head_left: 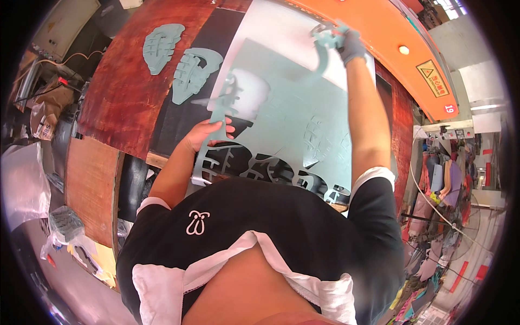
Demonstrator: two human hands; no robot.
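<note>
Two hands work over a pale grey-green sheet (295,122) that fills the centre of the frame, with shaped openings cut through it. The left hand (206,134), bare and left of centre, has its thumb and fingers clamped on a narrow grey-green strip (218,112) with short side branches; whether that strip joins the sheet cannot be told. The right hand (351,46), in a dark grey glove, reaches to the upper right, its fingers closed on a curved grey-green piece (322,59) that hangs toward the sheet; blur hides the exact grip.

Several dark openings run along the sheet's lower edge, near the person's black shirt (292,216), and one large white opening shows just right of the left hand. Beneath the sheet's upper part lies a white board (271,21), beside a black strip of surface (169,122).

Two slotted, sole-shaped stacks sit in the upper left: the farther stack (160,50) on the red-brown tabletop (122,103), the nearer stack (190,75) mostly on the black strip. An orange machine (387,32) crosses the upper right, bearing a round pale button (403,50) and a yellow warning label (431,79). Colourful sheets (441,176) crowd the right edge.
</note>
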